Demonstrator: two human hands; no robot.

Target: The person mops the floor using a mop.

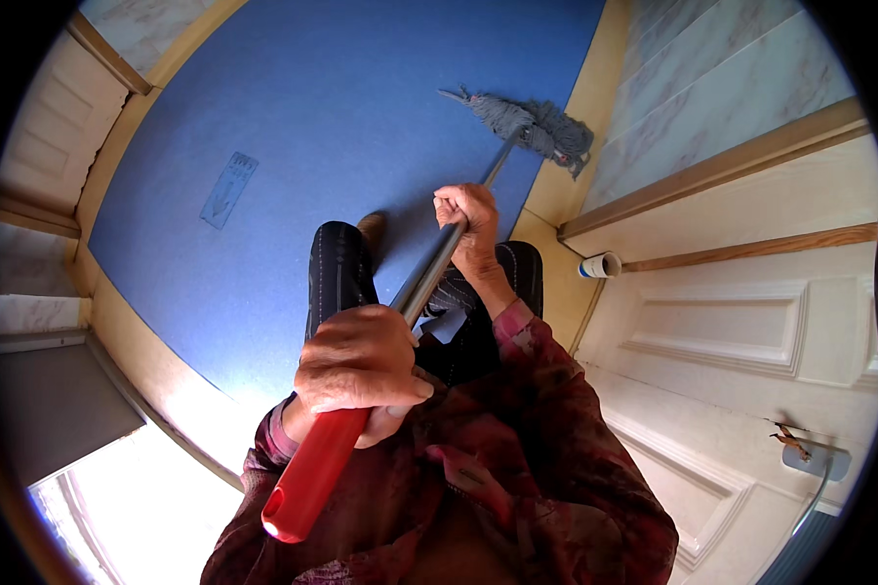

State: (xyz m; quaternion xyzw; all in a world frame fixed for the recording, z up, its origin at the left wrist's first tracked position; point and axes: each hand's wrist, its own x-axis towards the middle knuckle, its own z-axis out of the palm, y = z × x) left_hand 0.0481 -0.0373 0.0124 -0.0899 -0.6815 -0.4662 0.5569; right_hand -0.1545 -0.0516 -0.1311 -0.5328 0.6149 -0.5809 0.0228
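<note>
A mop with a long metal handle (pixel 430 274) runs slantwise away from me. My left hand (pixel 358 362) grips the handle just above its red plastic end grip (pixel 314 468). Farther along the shaft, my right hand (pixel 472 223) is wrapped around the metal. The grey string mop head (pixel 534 128) lies at the right edge of the blue floor (pixel 293 95), partly on the yellow border (pixel 560 194). Its strands are bunched, with a few trailing to the left.
To the right are a marbled wall (pixel 717 80) and a white panelled door (pixel 710 333) with a metal handle plate (pixel 816 461). A small white cup-like container (pixel 600 265) is by the door frame. Bright light enters at lower left. A marked rectangular patch (pixel 229 190) shows on the floor.
</note>
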